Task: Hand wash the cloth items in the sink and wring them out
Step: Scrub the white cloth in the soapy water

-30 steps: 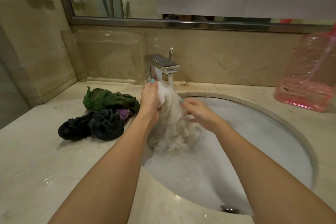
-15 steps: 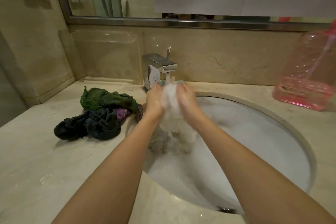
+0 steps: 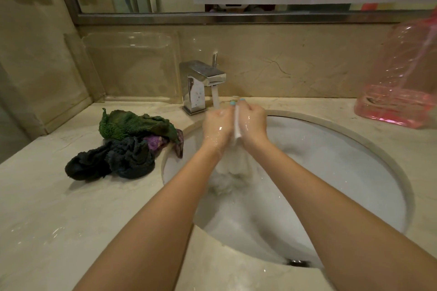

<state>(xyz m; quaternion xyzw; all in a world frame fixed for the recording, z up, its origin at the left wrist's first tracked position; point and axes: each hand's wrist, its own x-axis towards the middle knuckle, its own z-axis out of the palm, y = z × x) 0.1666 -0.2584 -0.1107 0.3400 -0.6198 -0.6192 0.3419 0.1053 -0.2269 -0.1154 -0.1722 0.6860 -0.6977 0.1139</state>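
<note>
**A:** Quick, what are the hands doing?

**B:** Left hand [image 3: 216,126] and right hand [image 3: 253,123] are pressed together, palms facing, both wet. Fingers curl over the top of the white cloth [image 3: 233,165], which is clamped between them.

**A:** Where's the cloth?

**B:** Over the back-left part of the sink [image 3: 331,172], just beside the stream from the faucet [image 3: 201,85]. Its tail hangs down into the sudsy basin.

**A:** Step?

**B:** Looks like rubbing or rinsing this one, not wringing yet.

**A:** How to do it well?

**B:** I'd say get the bunched part right under the water, since the stream seems to land on the left hand's edge. Rub palm against palm, then re-grip lower so the hanging tail gets worked too. Keep it low over the basin so splash stays off the counter [image 3: 71,220].

**A:** Other items?

**B:** A pile on the counter at the sink's left rim: green cloth [image 3: 127,123] on top, dark cloth [image 3: 123,160] in front, purple cloth [image 3: 155,143] drooping over the rim. Can't tell if those are already washed.

**A:** Anything else?

**B:** A pink bottle [image 3: 402,92] at the counter's back-right corner, well apart.
</note>
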